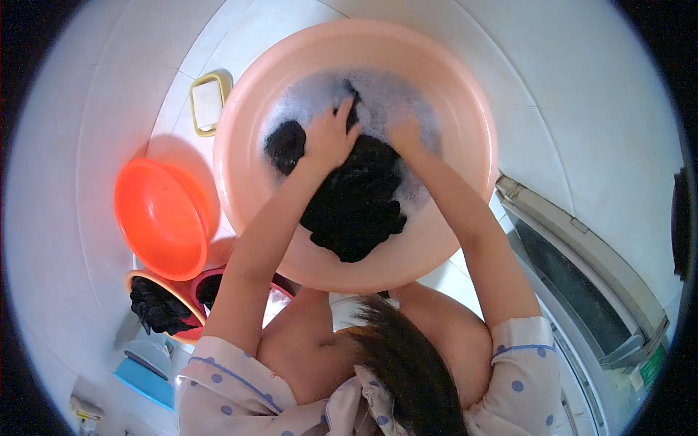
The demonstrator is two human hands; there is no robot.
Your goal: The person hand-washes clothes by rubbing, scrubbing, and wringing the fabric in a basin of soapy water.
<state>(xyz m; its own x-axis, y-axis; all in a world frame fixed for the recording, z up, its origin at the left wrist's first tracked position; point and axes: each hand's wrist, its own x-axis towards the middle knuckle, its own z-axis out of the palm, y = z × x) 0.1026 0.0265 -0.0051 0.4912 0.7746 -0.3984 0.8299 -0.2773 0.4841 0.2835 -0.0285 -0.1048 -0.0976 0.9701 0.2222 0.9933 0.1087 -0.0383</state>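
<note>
A large pink plastic basin [349, 278] holds sudsy water [381, 82] and a bunched black cloth garment [354, 207], part of it above the surface. My left hand [330, 133] lies on the black cloth with its fingers spread, between the main bundle and a smaller rounded bulge at the left. Farther right, my right hand [403, 131] is at the foamy water beside the cloth's upper right edge; its fingertips are blurred and partly hidden by suds, so whether they hold any cloth does not show.
Left of the basin are a soap dish [226, 90] with a white bar and an orange-red basin [161, 218]. Below it, a smaller basin [191, 313] holds black cloth [158, 305]. A blue dustpan or brush head [144, 381] is at lower left. A grey-framed panel [578, 278] stands at right.
</note>
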